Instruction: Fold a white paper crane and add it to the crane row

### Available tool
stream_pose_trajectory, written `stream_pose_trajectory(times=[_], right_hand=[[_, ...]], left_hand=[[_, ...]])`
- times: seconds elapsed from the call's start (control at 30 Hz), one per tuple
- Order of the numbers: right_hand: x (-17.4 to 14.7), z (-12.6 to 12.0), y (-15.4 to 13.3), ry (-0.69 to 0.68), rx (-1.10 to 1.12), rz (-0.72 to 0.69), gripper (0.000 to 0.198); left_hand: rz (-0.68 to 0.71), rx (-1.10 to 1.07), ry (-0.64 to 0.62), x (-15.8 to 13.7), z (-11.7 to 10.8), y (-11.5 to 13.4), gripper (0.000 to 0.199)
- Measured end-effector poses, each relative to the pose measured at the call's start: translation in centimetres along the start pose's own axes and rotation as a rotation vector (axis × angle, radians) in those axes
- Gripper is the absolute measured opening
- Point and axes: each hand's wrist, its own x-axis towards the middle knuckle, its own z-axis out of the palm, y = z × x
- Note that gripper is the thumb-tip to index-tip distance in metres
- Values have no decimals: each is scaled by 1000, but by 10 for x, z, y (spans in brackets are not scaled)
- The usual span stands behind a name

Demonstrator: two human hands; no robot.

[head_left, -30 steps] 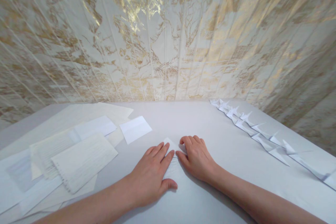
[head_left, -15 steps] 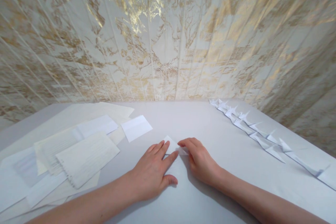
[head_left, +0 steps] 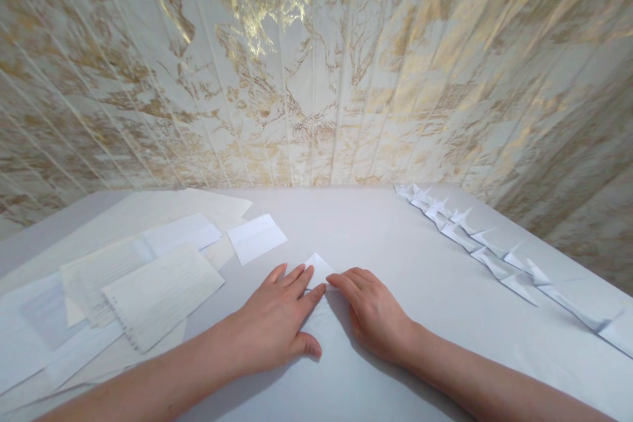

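A small white piece of folded paper (head_left: 318,267) lies on the table in the middle of the view, its pointed corner facing away from me. My left hand (head_left: 274,323) rests flat on its left side, fingers spread and fingertips pressing the paper down. At the paper's right corner, my right hand (head_left: 378,313) has its fingers curled together, the index fingertip on the fold. The thumb of that hand and whatever lies beneath the fingers are hidden. Both hands' fingertips nearly meet over the paper.
A white paper square (head_left: 257,237) lies beyond my left hand. Overlapping envelopes and written sheets (head_left: 165,297) cover the table's left side. On the right, several folded white paper pieces with upright points (head_left: 479,254) stand in two rows. A gold-patterned curtain (head_left: 316,79) hangs behind the white table (head_left: 435,369).
My right hand has moved slightly left along the paper, and the flap under its fingers now lies folded in. My left hand has shifted a little to the left.
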Motion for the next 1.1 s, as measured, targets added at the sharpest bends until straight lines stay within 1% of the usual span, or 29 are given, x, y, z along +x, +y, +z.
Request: stream_pose_trajectory(times=[0.23,0.43,0.6,0.7,0.73,0.77,0.8,0.87,1.0,1.1], right_hand=[[3,-4,-3,-62,0,40,44],[4,-5,-3,-47,-2,37,41],[3,-4,-3,-44,13,40,41],[2,-3,-2,-19,57,36,38],[2,-3,-2,-1,78,40,36],[2,-3,-1,22,99,52,34],[1,-3,-1,47,116,68,32],[1,-3,0,82,140,110,30],[2,-4,1,67,174,167,33],[2,-2,3,117,183,147,36]], left_hand=[[-44,69,19,-8,-10,-6,70],[-93,107,5,-12,-16,-10,52],[-157,68,33,-12,-24,-10,25],[-243,49,29,-9,-27,-14,26],[-280,42,41,-7,-26,-16,27],[-293,29,90,-5,-25,-19,25],[-290,-3,143,-2,-22,-22,23],[-307,-82,187,3,-16,-28,22],[-316,-236,210,9,-4,-33,12],[-289,-298,241,11,0,-32,4]])
